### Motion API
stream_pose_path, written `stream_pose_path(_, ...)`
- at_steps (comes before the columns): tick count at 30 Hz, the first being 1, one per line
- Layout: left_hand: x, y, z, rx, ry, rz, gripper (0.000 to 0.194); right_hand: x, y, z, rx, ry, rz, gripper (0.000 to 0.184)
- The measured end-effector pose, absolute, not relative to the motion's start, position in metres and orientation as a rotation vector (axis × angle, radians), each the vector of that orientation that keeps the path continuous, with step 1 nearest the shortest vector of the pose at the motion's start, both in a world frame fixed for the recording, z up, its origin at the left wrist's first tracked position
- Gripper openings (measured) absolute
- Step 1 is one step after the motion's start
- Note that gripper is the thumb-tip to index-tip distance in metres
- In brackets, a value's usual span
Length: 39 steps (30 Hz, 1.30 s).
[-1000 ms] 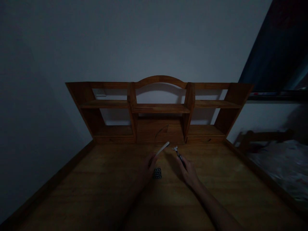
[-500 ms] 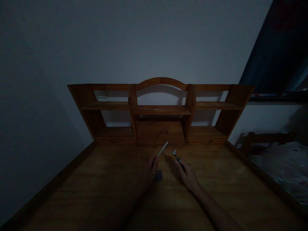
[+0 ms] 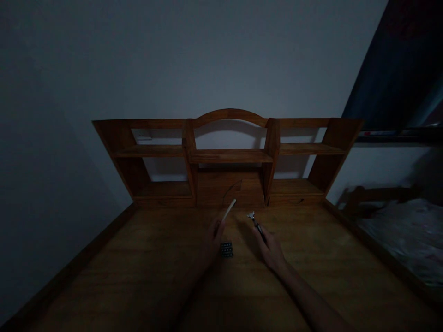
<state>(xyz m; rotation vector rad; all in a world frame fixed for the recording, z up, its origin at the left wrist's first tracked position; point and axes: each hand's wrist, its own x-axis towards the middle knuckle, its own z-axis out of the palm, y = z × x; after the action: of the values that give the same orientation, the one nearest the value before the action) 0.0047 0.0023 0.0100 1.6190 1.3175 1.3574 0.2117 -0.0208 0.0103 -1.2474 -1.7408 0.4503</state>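
My left hand (image 3: 212, 242) is closed round a slim white toothbrush (image 3: 229, 209), its far end tilted up and away to the right. My right hand (image 3: 270, 249) grips the dark handle of a razor (image 3: 256, 224), whose silvery T-shaped head points away from me and a little left. Brush and razor are apart, both held over the wooden desk (image 3: 311, 267). Just right of my left wrist lies a small dark block with rows of pale marks (image 3: 226, 249); dim light hides its details.
A wooden shelf unit (image 3: 231, 157) spans the back of the desk, against a pale wall (image 3: 221, 55). Raised wooden edges run along both sides of the desk. To the right are a dark curtain (image 3: 391, 74) and pale bedding (image 3: 408, 230).
My left hand has drawn slightly left with the toothbrush, so the gap to the razor is wider and more of the dark block shows. My right hand has barely moved.
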Motion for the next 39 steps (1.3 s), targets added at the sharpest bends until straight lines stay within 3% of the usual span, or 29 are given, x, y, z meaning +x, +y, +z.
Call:
stream_pose_path(10, 0.011, -0.01, 0.014, 1.786, 1.2, 1.205, 0.032, 0.213, -0.02, 0.011, -1.243, -1.768, 0.461, 0.036)
stream_pose_path(39, 0.005, -0.007, 0.007, 1.866, 1.325, 1.278, 0.033, 0.214, -0.018, 0.009, -1.212, -1.764, 0.484, 0.033)
